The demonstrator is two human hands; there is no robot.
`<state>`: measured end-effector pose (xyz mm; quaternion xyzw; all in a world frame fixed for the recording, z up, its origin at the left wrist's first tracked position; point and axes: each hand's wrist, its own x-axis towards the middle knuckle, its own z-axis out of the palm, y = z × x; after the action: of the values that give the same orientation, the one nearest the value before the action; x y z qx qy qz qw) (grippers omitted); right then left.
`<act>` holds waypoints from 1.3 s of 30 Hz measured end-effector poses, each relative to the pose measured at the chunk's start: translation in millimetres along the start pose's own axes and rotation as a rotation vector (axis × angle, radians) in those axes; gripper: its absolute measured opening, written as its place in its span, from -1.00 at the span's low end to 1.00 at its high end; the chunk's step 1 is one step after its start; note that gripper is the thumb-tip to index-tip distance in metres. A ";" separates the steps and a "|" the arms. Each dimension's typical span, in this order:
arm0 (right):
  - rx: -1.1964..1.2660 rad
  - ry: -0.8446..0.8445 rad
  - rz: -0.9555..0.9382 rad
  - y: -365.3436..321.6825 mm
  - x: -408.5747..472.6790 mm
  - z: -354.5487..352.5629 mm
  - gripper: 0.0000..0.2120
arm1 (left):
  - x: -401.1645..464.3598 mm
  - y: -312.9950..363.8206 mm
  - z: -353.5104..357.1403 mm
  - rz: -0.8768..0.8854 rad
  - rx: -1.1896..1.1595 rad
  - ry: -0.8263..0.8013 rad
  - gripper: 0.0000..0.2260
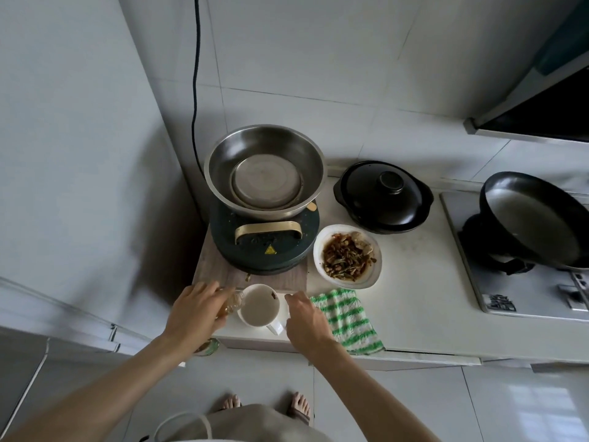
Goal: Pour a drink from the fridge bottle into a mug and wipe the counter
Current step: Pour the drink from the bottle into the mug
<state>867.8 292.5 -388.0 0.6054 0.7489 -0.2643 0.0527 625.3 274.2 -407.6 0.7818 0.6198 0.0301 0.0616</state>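
A white mug (pixel 258 306) stands near the front edge of the white counter (pixel 414 301), its handle toward me. My left hand (pixel 194 309) grips a clear bottle (pixel 232 302) of amber drink, tipped sideways with its mouth at the mug's left rim. The bottle's base (pixel 208 346) pokes out below my wrist. My right hand (pixel 304 317) rests against the mug's right side by the handle; whether it grips is unclear. A green-and-white striped cloth (pixel 347 320) lies flat just right of that hand.
Behind the mug a steel bowl (pixel 264 170) sits on a dark round cooker (pixel 264 247) on a board. A white dish of food (pixel 347 255), a black lidded pot (pixel 382 196) and a black pan (pixel 532 218) on the hob stand to the right. Fridge at left.
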 end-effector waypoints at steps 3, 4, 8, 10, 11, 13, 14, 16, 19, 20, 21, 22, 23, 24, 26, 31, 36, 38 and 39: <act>-0.025 0.000 -0.007 3.1 1.4 -1.6 -0.61 | 1.3 2.9 -2.4 0.001 -0.014 -0.016 -0.45; -0.042 0.003 -0.011 3.7 1.4 -2.0 -0.60 | 1.1 3.6 -2.5 0.003 -0.016 -0.018 -0.45; -0.135 0.018 -0.024 3.9 0.7 -5.1 -0.56 | 0.8 4.4 -2.1 0.007 0.002 -0.030 -0.48; -0.165 0.030 -0.016 3.5 1.0 -6.4 -0.55 | 0.7 5.5 -2.3 0.003 0.011 -0.033 -0.49; -0.171 0.035 -0.013 3.1 1.4 -6.6 -0.54 | 0.7 6.2 -2.9 0.002 0.012 -0.036 -0.49; -0.172 0.036 -0.011 2.3 2.2 -6.1 -0.54 | 0.4 7.7 -4.9 -0.003 0.019 -0.043 -0.50; -0.171 0.035 -0.012 2.1 2.7 -5.6 -0.54 | 0.3 8.7 -6.1 -0.006 0.028 -0.042 -0.51; -0.169 0.035 -0.014 1.4 3.1 -4.1 -0.52 | 0.7 9.9 -8.8 -0.011 0.034 -0.043 -0.51; -0.178 0.035 -0.019 0.0 2.6 -2.0 -0.52 | 1.5 11.7 -12.1 -0.003 0.039 -0.054 -0.48; -0.176 0.034 -0.018 -0.6 2.2 -1.4 -0.51 | 1.5 12.3 -13.0 -0.002 0.038 -0.057 -0.48; -0.173 0.032 -0.018 -1.5 1.8 -1.1 -0.51 | 1.3 12.5 -13.7 -0.006 0.033 -0.062 -0.47; -0.173 0.029 -0.020 -2.6 1.7 -0.6 -0.51 | 1.0 12.5 -14.4 -0.013 0.027 -0.067 -0.46; -0.176 0.028 -0.023 -3.6 2.0 -0.4 -0.51 | 1.0 12.4 -15.0 -0.019 0.023 -0.073 -0.46; -0.178 0.027 -0.023 -4.4 1.8 0.0 -0.51 | 1.1 12.6 -15.3 -0.019 0.024 -0.083 -0.46; -0.179 0.031 -0.023 -5.9 1.9 0.6 -0.52 | 1.2 13.1 -15.6 -0.018 0.036 -0.104 -0.46; -0.184 0.031 -0.041 -7.9 3.0 3.4 -0.53 | 1.2 12.6 -17.1 -0.022 0.048 -0.106 -0.46; -0.174 0.038 -0.050 -10.3 3.8 4.7 -0.51 | -0.6 12.0 -19.1 -0.039 0.041 -0.104 -0.46; -0.173 0.039 -0.052 -10.7 3.6 5.0 -0.52 | -0.9 12.7 -20.1 -0.039 0.045 -0.100 -0.44; -0.175 0.040 -0.052 -10.7 3.7 5.3 -0.52 | -0.6 12.9 -20.5 -0.036 0.049 -0.098 -0.43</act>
<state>855.5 291.9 -390.4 0.5839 0.7856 -0.1869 0.0834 635.1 271.9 -385.6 0.7722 0.6306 -0.0244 0.0733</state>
